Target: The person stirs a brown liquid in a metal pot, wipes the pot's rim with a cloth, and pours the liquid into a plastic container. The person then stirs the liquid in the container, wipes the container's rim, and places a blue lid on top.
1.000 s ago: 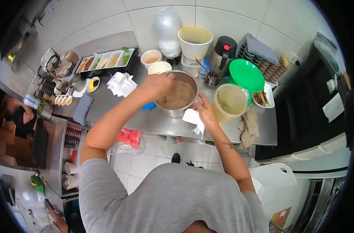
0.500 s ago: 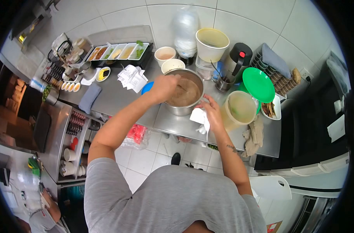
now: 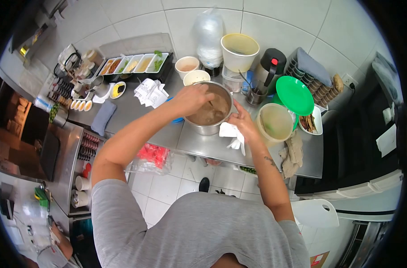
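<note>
A round metal pot [image 3: 207,130] of brown, thick-looking liquid [image 3: 217,114] stands near the counter's front edge. Above its left side is my left hand [image 3: 192,99], fingers curled together; a thin dark piece shows in the liquid below them, but what I grip is hidden. My right hand [image 3: 243,121] is closed on the pot's right rim, and crumpled white paper or cloth [image 3: 231,130] hangs under its fingers. Part of a blue lid [image 3: 178,119] shows behind my left wrist. To the right of my right hand stands a cloudy plastic tub [image 3: 275,125].
Behind the pot are two tubs [image 3: 187,66], a cream bucket [image 3: 240,49] and a black-lidded jug [image 3: 270,67]. A green plate [image 3: 294,95] and a beige cloth [image 3: 293,154] lie right. Paper slips [image 3: 151,93] and a topping tray [image 3: 138,62] are left. Another person [image 3: 56,250] is at lower left.
My left hand has moved slightly within the pot's opening, and the liquid's surface has shifted. My right hand stays at the rim. The whole view has shifted slightly.
</note>
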Demonstrator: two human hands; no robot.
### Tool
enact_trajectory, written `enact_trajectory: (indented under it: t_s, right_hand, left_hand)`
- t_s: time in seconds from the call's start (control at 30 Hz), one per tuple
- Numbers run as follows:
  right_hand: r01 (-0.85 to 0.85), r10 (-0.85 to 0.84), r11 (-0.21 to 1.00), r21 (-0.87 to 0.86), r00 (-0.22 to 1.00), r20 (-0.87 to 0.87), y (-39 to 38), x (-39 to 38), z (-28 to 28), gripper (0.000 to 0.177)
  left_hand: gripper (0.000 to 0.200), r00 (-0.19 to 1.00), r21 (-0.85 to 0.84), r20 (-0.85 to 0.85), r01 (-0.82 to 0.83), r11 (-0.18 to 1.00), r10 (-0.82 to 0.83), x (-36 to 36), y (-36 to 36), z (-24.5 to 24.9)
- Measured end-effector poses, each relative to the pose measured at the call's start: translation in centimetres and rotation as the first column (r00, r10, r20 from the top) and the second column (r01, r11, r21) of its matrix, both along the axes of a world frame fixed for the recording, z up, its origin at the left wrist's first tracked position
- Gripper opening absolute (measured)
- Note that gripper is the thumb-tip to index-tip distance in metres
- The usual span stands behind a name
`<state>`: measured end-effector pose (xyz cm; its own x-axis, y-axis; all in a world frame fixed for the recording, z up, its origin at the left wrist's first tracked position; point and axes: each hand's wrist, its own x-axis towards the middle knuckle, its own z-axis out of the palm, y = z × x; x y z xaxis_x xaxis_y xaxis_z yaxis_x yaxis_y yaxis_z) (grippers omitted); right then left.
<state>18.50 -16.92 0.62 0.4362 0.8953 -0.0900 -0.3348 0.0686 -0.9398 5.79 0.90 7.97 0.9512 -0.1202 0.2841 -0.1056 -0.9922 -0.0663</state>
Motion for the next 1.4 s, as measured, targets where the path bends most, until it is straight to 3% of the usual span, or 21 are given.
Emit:
enact_trajectory:
  t_s: [0.1,0.23,0.33,0.43,0.5,0.53,0.63,0.73,0.83,1.0,1.1,1.2,1.3,1.33,1.4]
  right_hand:
    - [0.014,-0.013,1.000,0.015,1.000,-0.024,-0.1,-0.9,-0.5,0.080]
    - [0.065,-0.066,0.998,-0.012,0.995,-0.079,-0.3,-1.6,-0.5,0.070]
    - [0.074,-0.074,0.997,-0.028,0.997,0.005,-0.8,-0.6,-2.7,0.057]
    - [0.277,-0.227,0.954,-0.113,0.916,0.332,-0.8,-0.6,-3.0,0.034]
    - [0.295,-0.255,0.949,-0.112,0.927,0.275,-1.0,-0.6,-2.8,0.027]
    - [0.302,-0.268,0.947,-0.112,0.932,0.246,-1.0,-0.6,-2.7,0.025]
    - [0.400,-0.335,0.912,-0.093,0.855,0.397,0.6,-0.7,-3.0,0.021]
    - [0.289,-0.293,0.956,0.047,0.936,0.197,1.9,0.2,-3.5,0.018]
    - [0.130,-0.126,0.982,-0.137,0.991,0.038,1.1,0.3,-2.2,0.014]
    - [0.123,-0.127,0.990,-0.065,0.990,-0.062,1.2,-0.5,-2.3,0.012]
    - [0.145,-0.150,0.988,-0.047,0.981,-0.120,1.1,-1.1,-2.0,0.014]
    - [0.178,-0.181,0.983,-0.035,0.975,-0.129,1.0,-1.5,-2.5,0.012]
    - [0.248,-0.248,0.969,-0.014,0.964,-0.093,1.3,-2.2,-3.2,0.013]
    - [0.276,-0.276,0.961,-0.007,0.958,-0.078,1.4,-2.5,-3.4,0.013]
    - [0.311,-0.310,0.950,0.003,0.948,-0.074,1.7,-3.0,-4.2,0.013]
  left_hand:
    - [0.026,0.997,0.113,0.073,-0.025,0.993,0.017,0.8,0.6,-0.6]
    - [0.026,0.990,0.165,-0.001,-0.141,0.976,0.143,-0.2,2.0,-0.5]
    - [0.024,0.970,0.115,-0.095,-0.212,0.970,0.223,-2.3,2.5,0.2]
    - [0.023,0.962,0.033,-0.181,-0.200,0.979,0.202,-4.1,1.3,0.5]
    - [0.022,0.968,-0.046,-0.202,-0.162,0.986,0.150,-4.7,0.7,0.3]
    - [0.022,0.978,-0.052,-0.160,-0.147,0.988,0.138,-4.6,0.3,0.1]
    - [0.020,0.995,-0.031,-0.032,-0.099,0.995,0.098,-2.9,-1.1,-1.0]
    - [0.018,0.995,0.073,0.079,-0.074,0.995,0.069,-1.0,-0.5,-1.4]
    - [0.017,0.993,0.158,0.097,-0.079,0.984,0.064,-0.4,1.0,-1.3]
    - [0.016,0.998,0.237,0.061,-0.043,0.971,0.029,-1.1,1.2,1.9]
    - [0.014,0.972,0.330,0.170,0.098,0.939,-0.161,-0.7,1.3,3.4]
    - [0.014,0.980,0.414,0.117,0.101,0.905,-0.163,-0.4,1.6,3.7]
    - [0.013,1.000,0.464,-0.027,0.010,0.886,0.003,-1.2,1.0,3.6]
    - [0.013,0.984,0.428,-0.118,-0.068,0.901,0.131,-1.3,0.6,3.5]
    - [0.014,0.879,0.380,-0.307,-0.238,0.894,0.365,-1.9,-0.8,4.3]
